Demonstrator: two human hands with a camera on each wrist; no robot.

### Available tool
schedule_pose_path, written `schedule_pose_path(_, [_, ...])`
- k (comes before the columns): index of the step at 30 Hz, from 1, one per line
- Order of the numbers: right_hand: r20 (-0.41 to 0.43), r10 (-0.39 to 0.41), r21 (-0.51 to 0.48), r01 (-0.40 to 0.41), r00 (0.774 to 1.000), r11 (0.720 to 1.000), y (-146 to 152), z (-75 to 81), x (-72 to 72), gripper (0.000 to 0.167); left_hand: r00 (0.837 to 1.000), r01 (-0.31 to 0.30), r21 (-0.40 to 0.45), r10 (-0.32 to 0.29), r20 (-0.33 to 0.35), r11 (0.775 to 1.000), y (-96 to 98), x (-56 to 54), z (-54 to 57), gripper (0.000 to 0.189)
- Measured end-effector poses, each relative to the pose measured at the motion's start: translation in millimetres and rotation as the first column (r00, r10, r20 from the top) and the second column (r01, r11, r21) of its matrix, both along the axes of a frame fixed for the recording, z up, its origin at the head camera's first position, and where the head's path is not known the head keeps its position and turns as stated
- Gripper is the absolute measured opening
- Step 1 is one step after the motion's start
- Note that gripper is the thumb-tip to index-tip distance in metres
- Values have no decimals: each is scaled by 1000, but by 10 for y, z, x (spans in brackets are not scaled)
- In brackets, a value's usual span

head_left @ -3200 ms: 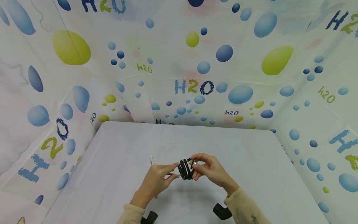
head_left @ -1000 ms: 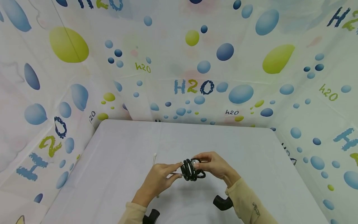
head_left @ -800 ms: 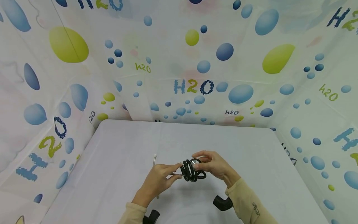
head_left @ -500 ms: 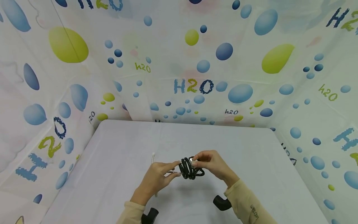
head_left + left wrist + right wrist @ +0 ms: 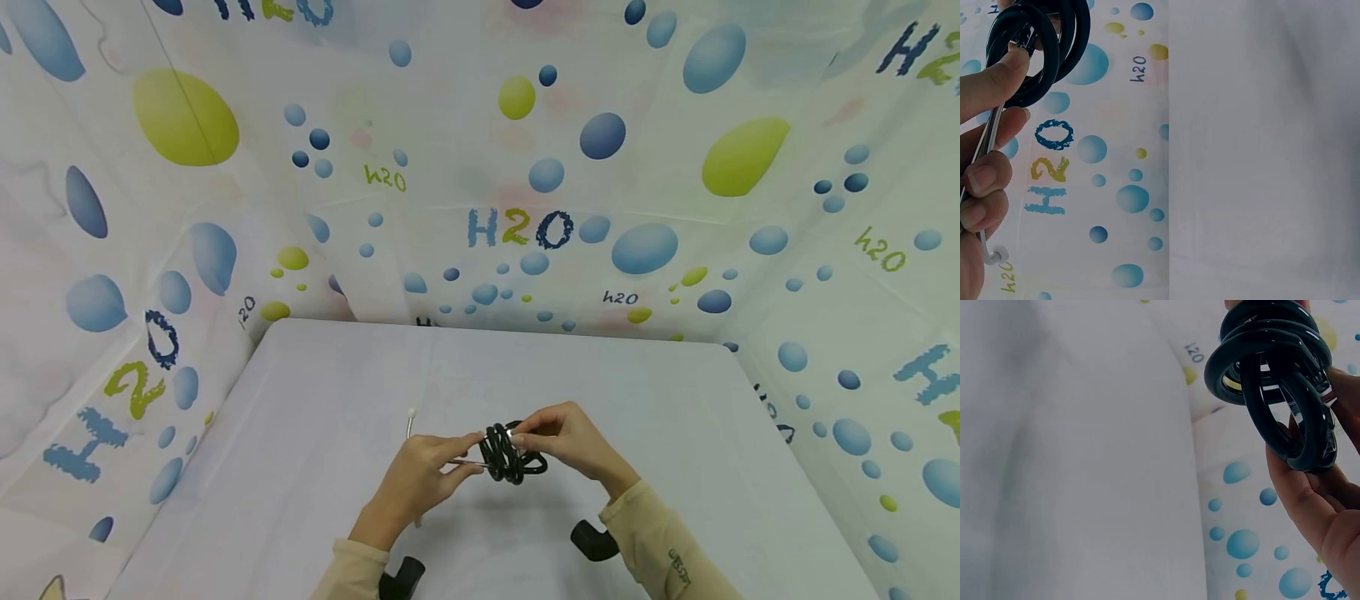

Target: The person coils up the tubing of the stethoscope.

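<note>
Glossy black cord (image 5: 501, 454) is wound in several loops, held off the table between both hands. Thin metal wire (image 5: 991, 128) runs into the loops, with a white tip (image 5: 999, 254) at an end. My left hand (image 5: 420, 475) grips this wire, its thumb and forefinger against the coil's left side. On the coil's upper right, my right hand (image 5: 573, 442) pinches the cord between thumb and fingers. One loose loop droops at the lower right. Beside the right fingers shows a small silvery part (image 5: 1327, 394); its kind is unclear.
Beneath the hands lies a white-covered table (image 5: 637, 400). A white sheet (image 5: 435, 108) printed with blue and green drops stands behind and at the sides. Bent black pieces (image 5: 596, 542) sit near both wrists.
Since about three seconds ago a cord loop has come to hang at the coil's right side. The right fingers, spread wider a second ago, have come together on the coil. The left grip has stayed.
</note>
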State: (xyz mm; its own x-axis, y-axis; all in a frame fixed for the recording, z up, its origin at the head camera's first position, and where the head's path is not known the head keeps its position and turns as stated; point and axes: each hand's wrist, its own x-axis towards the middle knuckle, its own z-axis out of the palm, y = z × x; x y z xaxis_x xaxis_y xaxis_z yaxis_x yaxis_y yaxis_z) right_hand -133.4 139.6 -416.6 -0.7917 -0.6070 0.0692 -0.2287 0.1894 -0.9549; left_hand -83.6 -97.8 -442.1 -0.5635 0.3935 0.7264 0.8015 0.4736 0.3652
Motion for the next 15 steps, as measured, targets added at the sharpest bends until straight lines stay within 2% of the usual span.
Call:
schedule_pose_path(4, [-1,23,-9,-23,1000,1000,33,3,8,13,1000,5,-2,-5,-6,1000,20,13,1,41])
schedule_pose_path(7, [56,26,-40,-24,998,999,54,5,22,16,1000,9,-2,-9,-9,1000,33,21,5,40])
schedule_pose_path(11, [132,-39,-27,43,991,999,63,14,47,28,1000,7,-11,-8,-14,1000,45,28,18,40])
schedule_pose_path(15, [106,-100,40,96,989,995,45,24,63,37,1000,1,-12,-1,-13,1000,52,32,44,40])
